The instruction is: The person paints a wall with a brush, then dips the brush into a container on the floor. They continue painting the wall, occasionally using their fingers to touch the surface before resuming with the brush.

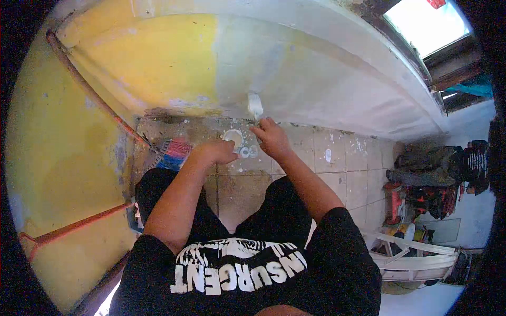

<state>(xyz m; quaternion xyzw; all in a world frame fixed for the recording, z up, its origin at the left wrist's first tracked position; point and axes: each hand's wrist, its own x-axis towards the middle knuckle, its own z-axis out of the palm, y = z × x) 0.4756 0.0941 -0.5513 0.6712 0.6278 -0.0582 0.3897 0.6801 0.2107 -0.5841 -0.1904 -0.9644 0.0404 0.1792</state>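
Observation:
My right hand (271, 138) is closed around the handle of a paintbrush (255, 107). Its white-coated bristles are up against the lower part of the wall, just above the floor. To the left, my left hand (215, 151) has its fingers curled at the rim of a small round white paint tub (232, 136) that stands on the tiles. Two small round white pieces (244, 152) lie close by its fingertips. The wall (258, 63) is whitish on the right, while a yellow area (184, 58) is on the left.
Paint-spotted floor tiles (295, 152) lie under my hands. A pink and blue bristled broom (176, 150) lies at the left corner, below an orange-brown pipe (87, 87). Dark clothes (437, 164) hang at the right, above a white wooden piece (414, 258).

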